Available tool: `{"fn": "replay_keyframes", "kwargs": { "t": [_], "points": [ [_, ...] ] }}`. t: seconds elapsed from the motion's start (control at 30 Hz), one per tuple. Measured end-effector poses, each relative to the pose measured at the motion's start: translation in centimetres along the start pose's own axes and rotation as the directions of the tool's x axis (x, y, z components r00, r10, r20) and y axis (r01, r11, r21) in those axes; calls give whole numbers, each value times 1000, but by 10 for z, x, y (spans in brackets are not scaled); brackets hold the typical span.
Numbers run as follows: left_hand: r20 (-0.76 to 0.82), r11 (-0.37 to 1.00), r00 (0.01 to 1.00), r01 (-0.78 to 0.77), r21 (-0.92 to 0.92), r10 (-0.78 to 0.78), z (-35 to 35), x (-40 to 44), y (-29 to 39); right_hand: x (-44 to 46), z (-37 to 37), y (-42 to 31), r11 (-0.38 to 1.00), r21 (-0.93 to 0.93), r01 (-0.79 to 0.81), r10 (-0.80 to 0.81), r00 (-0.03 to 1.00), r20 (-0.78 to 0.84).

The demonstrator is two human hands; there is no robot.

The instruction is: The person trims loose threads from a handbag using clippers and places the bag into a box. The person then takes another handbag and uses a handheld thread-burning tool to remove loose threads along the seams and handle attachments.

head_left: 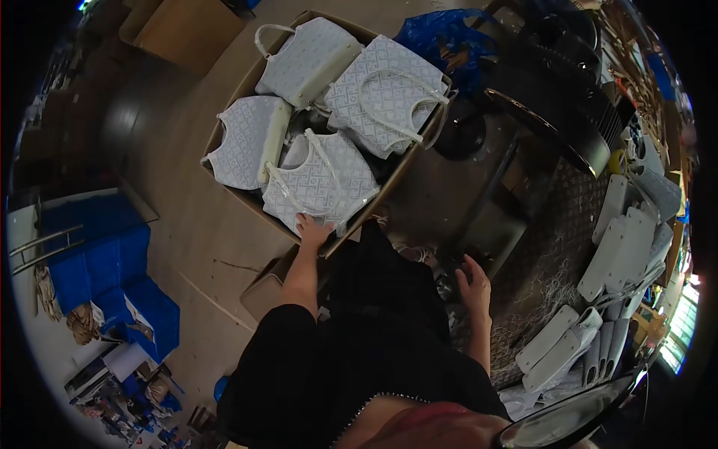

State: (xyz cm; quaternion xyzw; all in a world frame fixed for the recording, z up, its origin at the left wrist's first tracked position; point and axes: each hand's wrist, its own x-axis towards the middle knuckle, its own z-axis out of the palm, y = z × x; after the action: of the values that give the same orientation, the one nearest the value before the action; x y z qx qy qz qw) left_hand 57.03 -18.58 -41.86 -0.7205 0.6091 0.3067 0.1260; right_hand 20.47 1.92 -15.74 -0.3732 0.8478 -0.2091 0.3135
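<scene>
White patterned handbags fill a cardboard box [265, 215]. The nearest handbag [323, 179] lies at the box's near side with its strap on top. My left hand [314, 230] rests on the lower edge of that handbag, its fingers spread and holding nothing. Away from the box, to the right, my right hand [474, 283] hangs in the air with thumb and fingers apart, empty. Another handbag [385, 93] with a looped handle lies at the box's upper right, and two more fill its left side.
A black machine [553, 112] stands at the upper right beside a blue plastic bag [445, 37]. White pieces [617, 251] are stacked on the right over a table [557, 232] strewn with threads. Blue containers [105, 258] stand on the left, and a brown carton [183, 34] at the upper left.
</scene>
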Motion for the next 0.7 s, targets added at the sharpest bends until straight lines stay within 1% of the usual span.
{"fn": "replay_keyframes", "kwargs": {
  "t": [0.03,0.1,0.13,0.17,0.2,0.23,0.27,0.33,0.37,0.4,0.47,0.53,0.6,0.63,0.67,0.7],
  "points": [
    [-2,1000,1000,-8,6,8,-15,-5,11,-4,1,1,1000,6,-4,4,1000,-7],
    [164,997,983,79,-8,-76,-45,-12,32,-9,0,4,999,11,-44,43,999,8],
    [159,998,985,65,-4,-63,-45,6,25,-11,-1,4,999,18,-46,46,999,-5],
    [333,983,943,-78,163,19,-52,28,15,-14,-3,5,998,26,-49,49,999,6],
    [507,921,859,-249,300,67,-54,45,12,-19,-5,7,998,32,-56,56,998,12],
    [371,933,926,-196,300,75,-68,41,24,-24,-8,10,996,42,-75,75,997,-15],
    [227,945,970,-148,290,82,-93,28,41,-28,-9,13,995,60,-83,85,995,-45],
    [295,986,949,-141,88,110,-138,12,85,-36,-10,22,989,94,-115,126,985,-115],
    [213,974,951,-211,-83,224,-150,-1,108,-39,-9,27,986,78,-149,156,983,-92],
    [130,920,930,-307,-244,344,-156,-14,132,-42,-10,31,978,72,-198,204,975,-87],
    [193,801,894,-244,-546,403,-150,-32,186,-51,-13,33,969,150,-196,215,969,-124],
    [248,763,815,-320,-562,525,-129,-53,237,-58,-9,45,989,115,-97,119,971,-207],
    [400,754,701,-301,-584,590,-100,-89,289,-66,-8,55,988,116,-98,124,961,-246],
    [458,749,624,-344,-567,633,-83,-112,314,-71,-16,56,977,165,-133,172,954,-245],
    [507,742,554,-379,-552,660,-66,-136,332,-78,-22,61,970,189,-152,203,935,-292],
    [567,720,444,-451,-527,694,-53,-164,349,-84,-27,67,966,200,-163,223,918,-329]
  ]
}}
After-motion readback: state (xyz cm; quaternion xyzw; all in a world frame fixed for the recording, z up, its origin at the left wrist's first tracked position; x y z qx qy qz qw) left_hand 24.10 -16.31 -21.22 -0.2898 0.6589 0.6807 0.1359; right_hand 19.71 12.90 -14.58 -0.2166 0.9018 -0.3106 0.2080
